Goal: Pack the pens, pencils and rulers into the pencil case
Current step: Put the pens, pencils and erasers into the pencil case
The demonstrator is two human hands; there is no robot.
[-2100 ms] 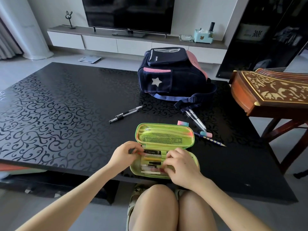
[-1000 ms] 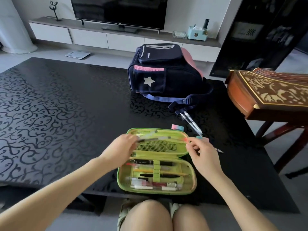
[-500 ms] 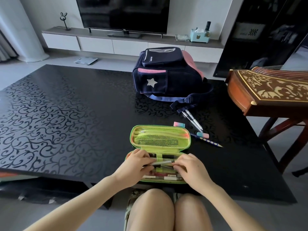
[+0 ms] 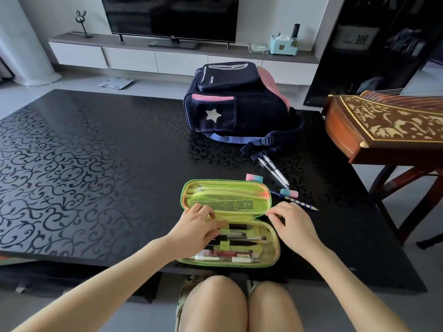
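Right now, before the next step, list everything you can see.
table: one, black, patterned
backpack: one, navy and pink, far side of the table
pencil case: one, green, open at the table's near edge
pens in case: several, dark and white, lying across its lower half
loose pens: two, clear, by the backpack strap
pencil: one, blue with dots, right of the case
erasers: two, pink and blue, one behind the lid, one by the pencil
wooden instrument: one, brown, right of the table
television: one, black, on the far cabinet
left hand: one, fingers on the pens in the case
right hand: one, fingers curled by the case's right edge, nothing visible in them
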